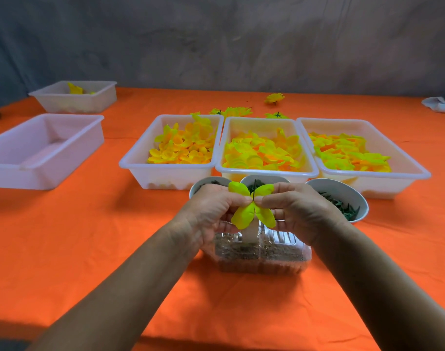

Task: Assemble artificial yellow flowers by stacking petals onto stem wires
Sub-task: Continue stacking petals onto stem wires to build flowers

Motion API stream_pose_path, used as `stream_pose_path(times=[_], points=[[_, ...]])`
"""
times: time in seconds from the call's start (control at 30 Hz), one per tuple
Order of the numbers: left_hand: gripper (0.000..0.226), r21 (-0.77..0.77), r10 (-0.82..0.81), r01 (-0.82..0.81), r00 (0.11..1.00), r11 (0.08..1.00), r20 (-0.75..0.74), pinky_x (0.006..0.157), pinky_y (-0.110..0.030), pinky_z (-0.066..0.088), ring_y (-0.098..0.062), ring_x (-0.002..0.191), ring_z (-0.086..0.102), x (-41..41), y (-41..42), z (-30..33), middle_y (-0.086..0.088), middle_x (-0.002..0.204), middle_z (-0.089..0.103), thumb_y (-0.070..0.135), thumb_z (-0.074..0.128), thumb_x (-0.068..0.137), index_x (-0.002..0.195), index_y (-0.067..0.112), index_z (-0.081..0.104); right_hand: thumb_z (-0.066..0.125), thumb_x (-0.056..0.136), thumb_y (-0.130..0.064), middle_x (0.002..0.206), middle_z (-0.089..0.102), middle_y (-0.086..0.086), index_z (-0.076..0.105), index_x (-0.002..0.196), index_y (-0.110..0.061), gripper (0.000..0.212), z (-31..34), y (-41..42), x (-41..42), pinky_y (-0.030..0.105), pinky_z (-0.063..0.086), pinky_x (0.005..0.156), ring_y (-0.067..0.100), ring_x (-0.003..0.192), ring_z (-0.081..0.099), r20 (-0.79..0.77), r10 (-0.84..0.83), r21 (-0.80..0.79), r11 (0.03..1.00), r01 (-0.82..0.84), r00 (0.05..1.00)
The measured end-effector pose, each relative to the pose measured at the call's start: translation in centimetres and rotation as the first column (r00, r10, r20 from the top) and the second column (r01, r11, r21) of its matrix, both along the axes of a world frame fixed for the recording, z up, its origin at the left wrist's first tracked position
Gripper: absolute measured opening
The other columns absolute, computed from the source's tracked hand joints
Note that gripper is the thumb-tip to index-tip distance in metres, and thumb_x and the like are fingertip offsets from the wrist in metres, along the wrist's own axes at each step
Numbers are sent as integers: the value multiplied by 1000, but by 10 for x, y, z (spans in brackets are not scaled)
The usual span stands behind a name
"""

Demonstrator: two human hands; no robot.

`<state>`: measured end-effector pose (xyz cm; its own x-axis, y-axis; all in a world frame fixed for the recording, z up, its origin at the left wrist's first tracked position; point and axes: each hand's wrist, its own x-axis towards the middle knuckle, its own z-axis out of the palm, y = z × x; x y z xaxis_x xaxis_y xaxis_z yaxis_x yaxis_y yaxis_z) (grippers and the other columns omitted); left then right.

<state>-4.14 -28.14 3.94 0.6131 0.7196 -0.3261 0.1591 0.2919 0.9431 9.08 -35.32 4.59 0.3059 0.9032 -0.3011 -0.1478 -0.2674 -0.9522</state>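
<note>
A yellow-green petal piece (251,203) with several lobes sits on a thin dark stem wire (253,191) that pokes up through its middle. My left hand (213,211) pinches the petal from the left and my right hand (292,209) pinches it from the right, fingertips meeting at the wire. Both hands hover above a clear plastic box (262,252) holding brownish filler and a white post. Three white trays of yellow petals stand behind: left tray (140,160), middle tray (267,171), right tray (414,171).
Three white bowls with dark green parts sit just behind my hands, the right bowl (348,196) most visible. An empty white tray (39,153) and a farther tray (77,97) stand at left. Finished yellow flowers (274,97) lie behind the trays on the orange tablecloth.
</note>
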Motion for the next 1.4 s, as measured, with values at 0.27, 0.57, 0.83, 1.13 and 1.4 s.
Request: stream_pose_path(times=[0.27, 0.57, 0.83, 1.13, 1.4], points=[[8, -4, -22, 22, 1000, 1000, -4, 41, -17, 46, -7, 47, 59, 0, -3, 2, -3, 65, 63, 8, 58, 89, 83, 10, 63, 58, 84, 4, 67, 63, 9, 60, 77, -8, 15, -1, -1, -3, 19, 49, 43, 12, 46, 59, -169, 6, -23, 1000, -10, 986], [9, 151, 6, -4, 1000, 989, -15, 41, -18, 45, -7, 47, 59, -4, -9, -11, -2, 63, 64, 5, 58, 88, 89, 7, 66, 64, 79, 6, 54, 63, 0, 61, 70, -11, 20, -11, -6, -7, 17, 43, 39, 8, 44, 59, -13, -60, 19, 998, 60, 998], [9, 47, 51, -50, 998, 998, -21, 36, -14, 40, -5, 38, 52, -1, -6, -12, 4, 50, 60, 6, 59, 86, 80, 12, 64, 66, 79, 3, 55, 64, 1, 64, 85, -7, 12, -13, -4, -5, 16, 42, 38, 9, 41, 57, -29, -76, -24, 997, 75, 997], [7, 6, 43, -42, 997, 999, -57, 39, -15, 41, -8, 47, 52, -3, -2, -15, 2, 56, 59, 8, 62, 84, 80, 13, 65, 66, 78, 6, 61, 66, 3, 60, 91, -9, 21, -15, -3, -6, 16, 41, 36, 8, 38, 57, -73, -127, -26, 992, 125, 989], [21, 133, 231, -231, 973, 964, 12, 46, -19, 45, -10, 58, 54, -11, -9, -23, -2, 76, 60, 11, 72, 80, 95, 14, 58, 69, 78, 4, 98, 58, 9, 53, 121, -17, 51, -16, -11, -7, 29, 52, 59, 19, 75, 64, 112, -172, 61, 984, 166, 979]])
